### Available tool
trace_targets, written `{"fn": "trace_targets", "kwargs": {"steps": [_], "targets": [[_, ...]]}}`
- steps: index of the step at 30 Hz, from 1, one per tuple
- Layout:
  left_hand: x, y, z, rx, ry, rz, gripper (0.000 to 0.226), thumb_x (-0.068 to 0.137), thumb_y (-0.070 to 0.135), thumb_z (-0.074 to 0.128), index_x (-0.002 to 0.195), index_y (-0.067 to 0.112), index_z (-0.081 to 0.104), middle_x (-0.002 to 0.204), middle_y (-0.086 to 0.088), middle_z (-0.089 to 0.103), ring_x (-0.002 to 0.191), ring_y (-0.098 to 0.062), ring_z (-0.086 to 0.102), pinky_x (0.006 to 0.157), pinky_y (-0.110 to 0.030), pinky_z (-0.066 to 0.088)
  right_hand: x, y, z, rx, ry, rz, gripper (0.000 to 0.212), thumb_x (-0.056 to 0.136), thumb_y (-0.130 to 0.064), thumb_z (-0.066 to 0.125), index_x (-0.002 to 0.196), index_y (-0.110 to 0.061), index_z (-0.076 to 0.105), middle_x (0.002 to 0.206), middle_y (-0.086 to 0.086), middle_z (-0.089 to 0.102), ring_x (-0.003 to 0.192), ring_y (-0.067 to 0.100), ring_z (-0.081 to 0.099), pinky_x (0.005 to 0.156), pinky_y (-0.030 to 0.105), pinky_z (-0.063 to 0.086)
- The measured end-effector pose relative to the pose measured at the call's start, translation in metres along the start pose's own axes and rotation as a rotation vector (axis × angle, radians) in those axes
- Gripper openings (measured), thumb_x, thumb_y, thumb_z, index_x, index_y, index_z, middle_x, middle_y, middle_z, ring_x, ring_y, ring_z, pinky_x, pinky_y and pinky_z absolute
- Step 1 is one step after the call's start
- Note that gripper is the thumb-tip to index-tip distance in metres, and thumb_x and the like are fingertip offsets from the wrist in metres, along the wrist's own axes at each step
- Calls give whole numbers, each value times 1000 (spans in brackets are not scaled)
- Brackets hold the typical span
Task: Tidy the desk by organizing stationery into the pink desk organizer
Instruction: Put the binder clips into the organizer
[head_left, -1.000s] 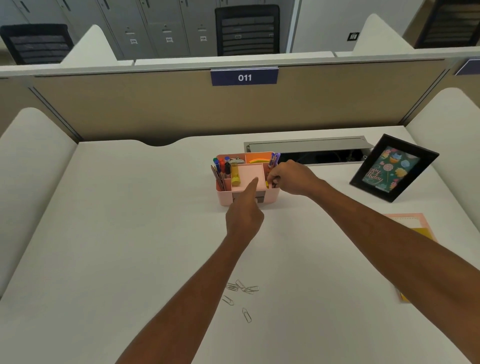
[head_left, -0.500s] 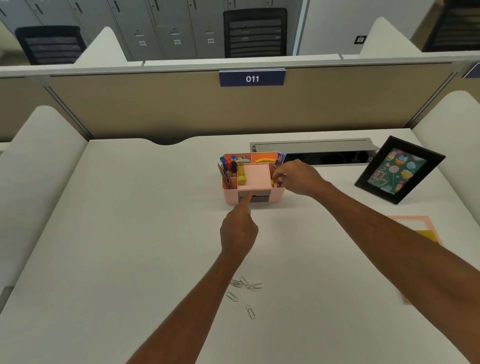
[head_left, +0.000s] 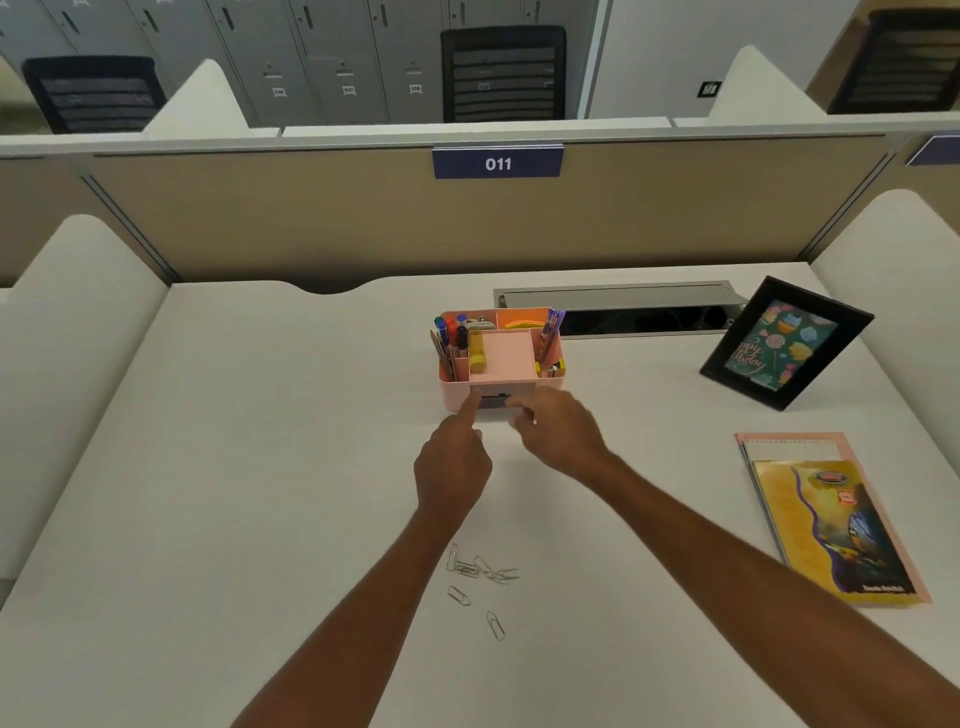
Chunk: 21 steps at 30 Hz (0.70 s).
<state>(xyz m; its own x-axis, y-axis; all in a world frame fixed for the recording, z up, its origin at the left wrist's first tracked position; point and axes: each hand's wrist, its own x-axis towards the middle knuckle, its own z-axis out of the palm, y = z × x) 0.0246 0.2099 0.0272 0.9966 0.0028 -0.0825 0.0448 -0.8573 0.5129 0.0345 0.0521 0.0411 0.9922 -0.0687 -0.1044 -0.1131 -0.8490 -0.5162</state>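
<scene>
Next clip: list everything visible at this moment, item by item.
Desk: one, white, foreground.
Organizer: one, pink, desk centre.
Pens: several, mixed colours, upright in organizer's side compartments.
Paper clips: several, silver, loose on desk's near side.
Picture frame: one, black, leaning, right rear.
Notebooks: a stack, yellow over pink, right edge.
Cable tray: one, grey, behind organizer.
Sign 011: one, blue, on partition.
Chairs: three, black, beyond partition.
Left hand: one, index finger at organizer's front.
Right hand: one, fingers at organizer's front, grip unclear.
</scene>
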Motion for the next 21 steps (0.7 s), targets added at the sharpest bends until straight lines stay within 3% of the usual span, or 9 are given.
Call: {"fn": "trace_targets", "kwargs": {"steps": [2,4,8,10,15,21], "targets": [[5,-1,-2,56,0,50,68,103,21,63,161,38,31,142,0,65,112,-19,70,86,-35,60,-4,-3,14,382,-59,212,34,95,-20,73,129,-20,71,113,1,73,98,19,68,87,34,58],[11,-2,-3,85,-18,94,77,101,19,66,162,40,25,133,-1,68,100,-18,71,78,-32,61,-5,-9,20,822,-133,470,37,94,-15,73,130,-20,67,109,3,72,92,20,67,77,33,57],[22,-3,-5,168,-56,132,85,99,18,69,163,44,19,125,-2,69,91,-16,69,70,-28,61,6,-19,32,1410,-101,822,45,95,3,62,131,-23,62,118,11,68,95,23,64,76,33,53],[23,-2,-6,204,-68,133,84,99,21,69,163,44,20,126,-3,69,94,-17,70,73,-29,60,10,-23,39,1550,-70,898,51,94,7,61,135,-24,59,121,12,66,96,22,62,76,32,54],[23,-2,-3,255,-71,137,83,99,37,69,162,47,17,125,-1,70,97,-19,73,76,-32,60,13,-32,54,1755,-54,895,63,96,5,61,151,-21,48,122,14,65,96,21,60,97,37,54],[22,-4,0,280,-61,150,81,101,32,65,162,47,14,114,-3,69,91,-19,72,76,-34,62,15,-38,60,1863,24,866,65,97,3,61,155,-21,44,130,17,66,103,25,61,106,43,52]]}}
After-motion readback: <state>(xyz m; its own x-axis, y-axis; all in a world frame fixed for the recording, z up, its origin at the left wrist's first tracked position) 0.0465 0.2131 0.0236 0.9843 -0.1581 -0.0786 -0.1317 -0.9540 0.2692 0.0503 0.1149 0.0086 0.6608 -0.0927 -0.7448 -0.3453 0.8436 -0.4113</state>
